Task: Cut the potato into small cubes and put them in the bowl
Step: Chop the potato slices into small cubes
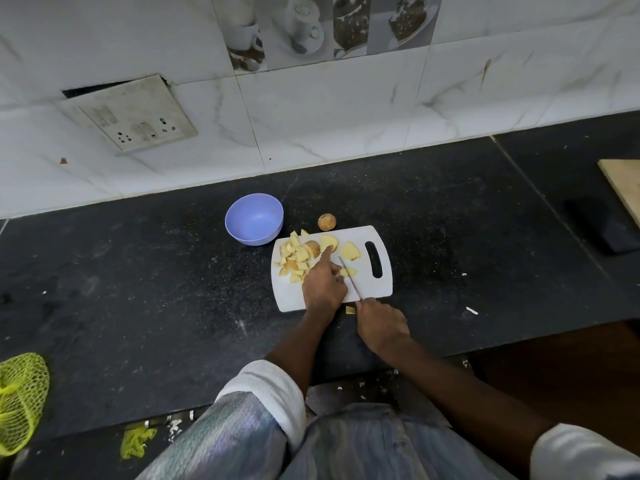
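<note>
- a person stands at a dark surface (173,271), seen from above; a white cutting board (377,285) lies under both hands.
- the left hand (323,284) rests on the board with its forefinger stretched out to touch a potato slice (328,242); the other fingers (337,271) look loosely curled, holding nothing, though the view is too small to be sure.
- the right hand (381,325) is clenched round the handle of a knife (349,277), whose blade lies just right of the left fingers, likely lined up for the next cut.
- a heap of potato pieces (294,258) sits just left of the pointing finger, pushed aside to clear cutting room.
- two more slices (349,251) lie right of the blade, waiting.
- the blue bowl (254,218) stands beyond the fingers, up and left, near the board, with nothing visible inside it.
- a whole potato (327,222) waits past the board's far edge.
- one stray piece (350,309) lies off the board, between the two hands.
</note>
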